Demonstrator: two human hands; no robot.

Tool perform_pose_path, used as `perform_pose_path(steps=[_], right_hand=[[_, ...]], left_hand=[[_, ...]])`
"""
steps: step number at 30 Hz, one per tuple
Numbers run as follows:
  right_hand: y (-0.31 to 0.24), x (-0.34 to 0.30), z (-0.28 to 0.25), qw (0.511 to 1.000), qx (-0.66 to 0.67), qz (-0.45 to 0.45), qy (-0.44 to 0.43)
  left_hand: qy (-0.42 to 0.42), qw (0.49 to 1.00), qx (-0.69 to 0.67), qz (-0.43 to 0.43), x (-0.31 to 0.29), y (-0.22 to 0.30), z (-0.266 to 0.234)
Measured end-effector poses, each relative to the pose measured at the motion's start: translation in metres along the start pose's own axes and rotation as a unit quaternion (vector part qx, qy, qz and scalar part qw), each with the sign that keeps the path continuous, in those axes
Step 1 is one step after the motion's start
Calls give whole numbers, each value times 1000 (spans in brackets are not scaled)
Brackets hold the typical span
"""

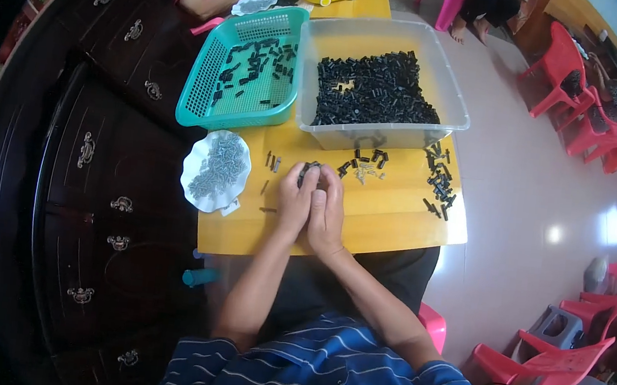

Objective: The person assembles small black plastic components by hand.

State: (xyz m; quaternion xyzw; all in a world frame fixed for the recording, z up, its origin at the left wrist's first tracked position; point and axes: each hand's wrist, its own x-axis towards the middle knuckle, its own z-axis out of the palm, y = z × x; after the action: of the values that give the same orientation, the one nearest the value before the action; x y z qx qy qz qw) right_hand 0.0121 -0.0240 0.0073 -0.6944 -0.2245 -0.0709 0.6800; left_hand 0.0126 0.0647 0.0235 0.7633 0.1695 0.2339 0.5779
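Note:
Cupped together over the yellow table, my left hand (294, 204) and my right hand (326, 223) are closed around several small black pieces (312, 166). Only the tops of these pieces show between my fingers; the rest is hidden. Just beyond my right hand lie a few black cylindrical pieces (365, 157) and a small heap of pale screws or pins (365, 173). Left of my left hand, a few loose screws (277, 164) rest on the tabletop. A white scalloped dish (192, 169) full of silvery screws (221, 164) stands farther left.
A green mesh basket (190, 97) and a clear plastic bin (374, 135), both with black pieces, stand at the table's far side. More black pieces (441, 182) lie near the right edge. Dark drawers (90, 192) flank the left. Another person's arm (227, 0) is across the table.

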Motion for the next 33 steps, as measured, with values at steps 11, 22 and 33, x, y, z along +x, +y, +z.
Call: perform_pose_path(steps=[11,22,33], right_hand=[[5,15,-15,999,-27,35,7],[3,16,-14,997,-75,-3,-12],[17,11,-12,999,24,42,24]], left_hand=[[-29,955,221,197,-10,-5,4],[-41,926,280,249,-10,-3,-1],[0,949,201,244,-12,7,-10]])
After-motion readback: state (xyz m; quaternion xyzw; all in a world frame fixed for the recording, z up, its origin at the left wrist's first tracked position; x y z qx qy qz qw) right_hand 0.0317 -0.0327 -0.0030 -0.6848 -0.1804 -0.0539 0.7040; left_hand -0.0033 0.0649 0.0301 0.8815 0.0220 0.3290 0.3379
